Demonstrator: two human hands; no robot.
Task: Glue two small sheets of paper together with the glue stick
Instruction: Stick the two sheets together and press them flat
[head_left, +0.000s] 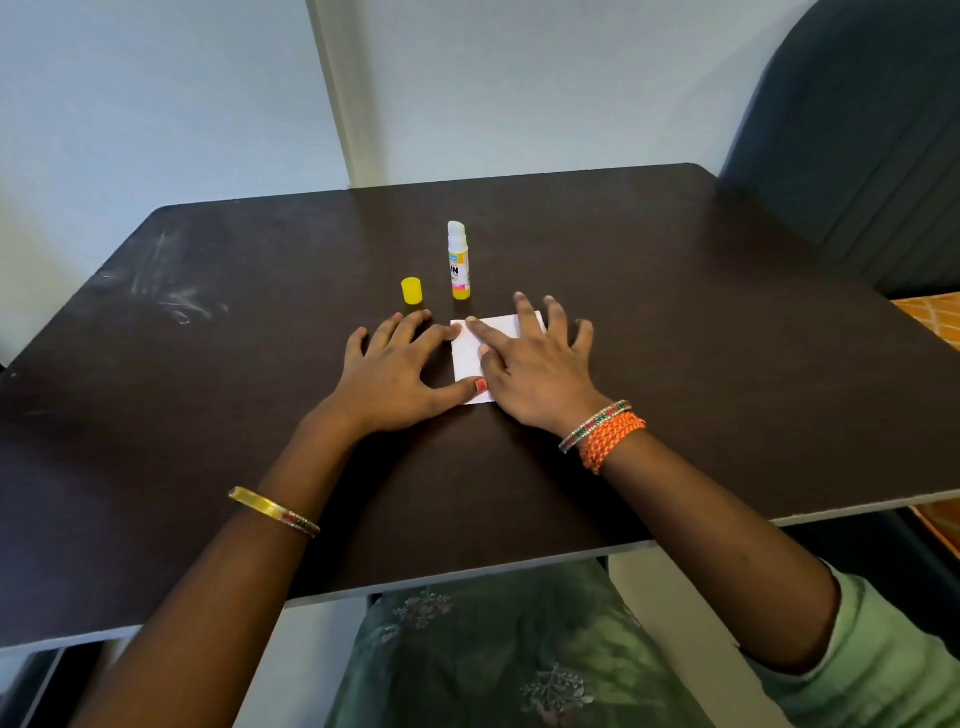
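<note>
Both flat hands, left (396, 371) and right (535, 366), fingers spread, press my white square paper (467, 358); glue stick (459, 262) stands uncapped.

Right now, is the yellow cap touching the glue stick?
Apart. The head view shows the yellow cap standing left of the upright glue stick, with a strip of dark table plainly visible between them.

Likely a home room, plain and domestic. Dark laminate counter (727, 322) with pale edging and scuff marks, pushed against a bare pale wall (130, 104). Dark padded chair back (857, 130) at far right. Patterned orange fabric (930, 317) beside it; cannot tell what.
</note>
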